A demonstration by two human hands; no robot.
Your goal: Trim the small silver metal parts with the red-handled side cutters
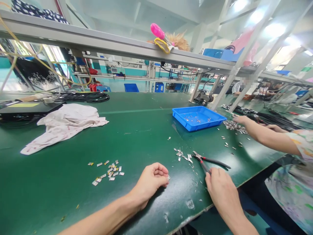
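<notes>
Left hand [150, 181] rests on the tabletop [49, 199], below and left of the blue tray [199, 118]. Its fingers [161, 173] are curled inward and appear to pinch a small metal piece [168, 178] at the tips; the piece is too small to read clearly.

Right hand [221, 191] lies below and right of the blue tray. Its fingers are clenched around one handle of the pliers [199, 157]. The other handle points right, clear of the hand. The pliers' tips sit just beside a loose pile of metal pieces [182, 155], directly below the blue tray. More small pieces lie inside the blue tray.

A second pile with gold-coloured marks [107, 171] lies farther left of the blue tray, and a crumpled white cloth [66, 125] lies beyond it.

A co-worker's hand [242, 120] reaches toward a heap of metal pieces [234, 126] just right of the blue tray; a floral sleeve [297, 143] shows on that arm.

Handling note: a pinched piece this small needs steady fingertip pressure, and the pliers' tips need a clear path past the loose pile.
</notes>
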